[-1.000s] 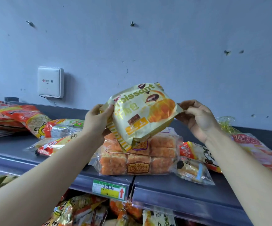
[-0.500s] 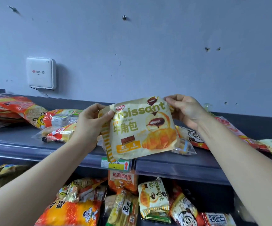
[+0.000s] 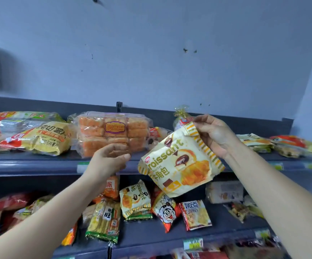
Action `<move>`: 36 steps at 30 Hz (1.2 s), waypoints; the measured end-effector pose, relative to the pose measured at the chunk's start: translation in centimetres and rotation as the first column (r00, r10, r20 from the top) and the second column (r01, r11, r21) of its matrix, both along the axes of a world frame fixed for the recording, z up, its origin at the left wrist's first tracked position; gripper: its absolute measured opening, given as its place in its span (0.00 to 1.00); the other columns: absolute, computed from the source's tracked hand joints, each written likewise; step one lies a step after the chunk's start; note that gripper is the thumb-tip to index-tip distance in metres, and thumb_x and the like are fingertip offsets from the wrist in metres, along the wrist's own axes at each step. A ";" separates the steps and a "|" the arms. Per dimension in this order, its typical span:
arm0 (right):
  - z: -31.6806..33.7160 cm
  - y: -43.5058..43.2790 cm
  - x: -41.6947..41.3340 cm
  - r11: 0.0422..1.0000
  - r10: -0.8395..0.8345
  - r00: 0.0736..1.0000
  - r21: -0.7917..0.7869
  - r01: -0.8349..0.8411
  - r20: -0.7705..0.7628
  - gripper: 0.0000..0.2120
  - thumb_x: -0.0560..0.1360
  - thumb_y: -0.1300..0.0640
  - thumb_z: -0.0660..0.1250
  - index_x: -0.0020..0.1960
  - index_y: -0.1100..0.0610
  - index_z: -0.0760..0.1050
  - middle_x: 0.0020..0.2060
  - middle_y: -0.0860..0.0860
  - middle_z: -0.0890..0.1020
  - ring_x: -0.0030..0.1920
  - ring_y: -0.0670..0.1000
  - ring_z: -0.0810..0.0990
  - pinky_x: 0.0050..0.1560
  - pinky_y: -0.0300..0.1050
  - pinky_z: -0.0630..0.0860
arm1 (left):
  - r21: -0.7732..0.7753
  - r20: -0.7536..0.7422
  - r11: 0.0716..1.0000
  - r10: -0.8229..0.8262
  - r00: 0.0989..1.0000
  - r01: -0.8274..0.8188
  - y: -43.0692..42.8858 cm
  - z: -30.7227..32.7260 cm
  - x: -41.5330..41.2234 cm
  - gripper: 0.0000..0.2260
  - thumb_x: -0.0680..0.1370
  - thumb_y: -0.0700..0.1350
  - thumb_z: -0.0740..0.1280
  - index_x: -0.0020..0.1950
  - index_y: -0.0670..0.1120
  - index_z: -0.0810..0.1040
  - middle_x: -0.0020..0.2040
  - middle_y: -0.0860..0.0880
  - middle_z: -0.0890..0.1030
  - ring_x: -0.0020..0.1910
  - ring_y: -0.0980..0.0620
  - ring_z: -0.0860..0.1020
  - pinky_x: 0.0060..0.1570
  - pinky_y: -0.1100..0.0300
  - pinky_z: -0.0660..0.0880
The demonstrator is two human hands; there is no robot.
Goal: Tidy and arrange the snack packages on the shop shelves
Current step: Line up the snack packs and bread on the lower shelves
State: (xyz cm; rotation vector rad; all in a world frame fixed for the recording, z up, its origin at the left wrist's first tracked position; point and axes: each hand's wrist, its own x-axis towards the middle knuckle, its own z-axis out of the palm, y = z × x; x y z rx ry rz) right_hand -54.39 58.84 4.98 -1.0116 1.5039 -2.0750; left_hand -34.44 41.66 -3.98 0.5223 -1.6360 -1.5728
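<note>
The right grip (image 3: 215, 136) pinches the upper corner of the croissant packet (image 3: 179, 165), which hangs below-left of it, long axis slanting toward the left grip (image 3: 108, 159), relaxed and empty, near its lower corner.

A: What is the right hand (image 3: 215, 139) doing?

B: It is pinching the croissant bag (image 3: 179, 165) by its striped top corner — the bag is hanging tilted in front of the upper shelf (image 3: 20, 166).

A: And the left hand (image 3: 108, 161)?

B: It is hovering apart from the bag, fingers loosely curled, gripping nothing. Behind it, a clear cake pack (image 3: 112, 133) is lying on the upper shelf — a second croissant bag (image 3: 134, 200) is sitting on the lower shelf (image 3: 147, 234).
</note>
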 end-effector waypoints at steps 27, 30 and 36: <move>-2.3 24.9 -27.0 0.963 -0.250 0.930 -0.027 0.266 0.269 0.06 0.78 0.65 0.62 0.53 0.58 0.74 0.40 0.53 0.83 0.37 0.49 0.82 0.34 0.40 0.79 | -0.089 0.013 0.996 -0.023 1.000 0.024 21.2 1.4 -31.9 0.07 0.77 0.38 0.68 0.39 0.40 0.78 0.34 0.45 0.81 0.31 0.49 0.79 0.27 0.60 0.76; -2.4 26.0 -29.4 0.966 -0.257 0.936 0.036 0.256 0.241 0.09 0.78 0.56 0.65 0.57 0.56 0.74 0.48 0.54 0.83 0.44 0.49 0.82 0.36 0.39 0.77 | -0.097 -0.008 0.995 0.021 1.000 -0.022 21.5 2.9 -35.1 0.06 0.76 0.39 0.70 0.39 0.43 0.78 0.37 0.44 0.81 0.36 0.46 0.80 0.34 0.55 0.78; -2.9 24.9 -34.5 0.958 -0.272 0.961 0.108 0.266 0.041 0.16 0.77 0.58 0.67 0.64 0.54 0.74 0.52 0.53 0.84 0.51 0.51 0.82 0.42 0.44 0.75 | -0.113 -0.042 0.991 0.072 0.997 -0.077 20.9 6.0 -41.1 0.05 0.76 0.39 0.70 0.40 0.42 0.79 0.38 0.43 0.82 0.36 0.45 0.80 0.38 0.52 0.81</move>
